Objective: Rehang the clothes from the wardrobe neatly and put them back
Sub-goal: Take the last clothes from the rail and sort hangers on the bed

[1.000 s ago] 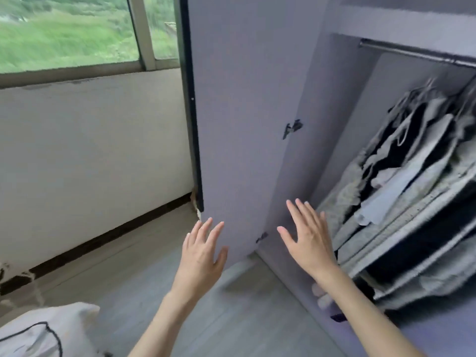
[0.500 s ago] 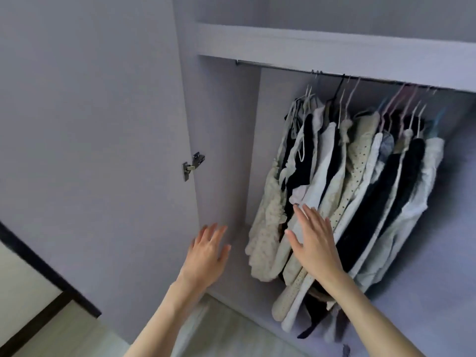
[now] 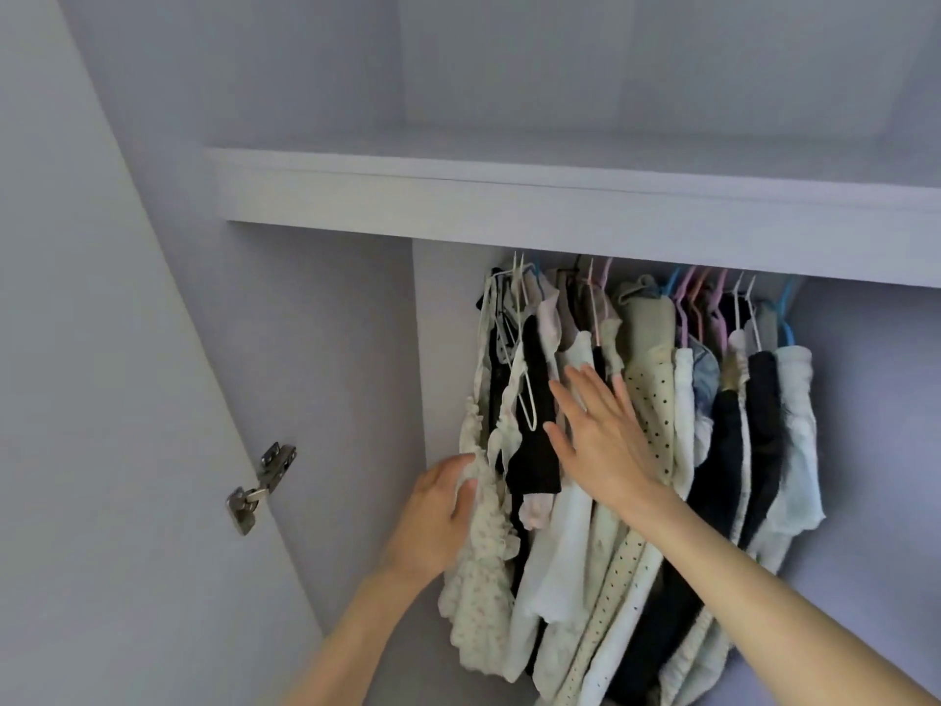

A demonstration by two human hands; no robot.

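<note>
The clothes point(image 3: 662, 425) hang bunched on hangers point(image 3: 697, 303) under the wardrobe shelf point(image 3: 509, 196), inside the open wardrobe. The left hand point(image 3: 433, 517) grips the floral garment point(image 3: 483, 568) at the left end of the row, fingers curled into its fabric. The right hand point(image 3: 601, 440) lies flat against the white and dotted garments, fingers straight and spread, holding nothing. A door hinge point(image 3: 259, 489) sits left.
</note>
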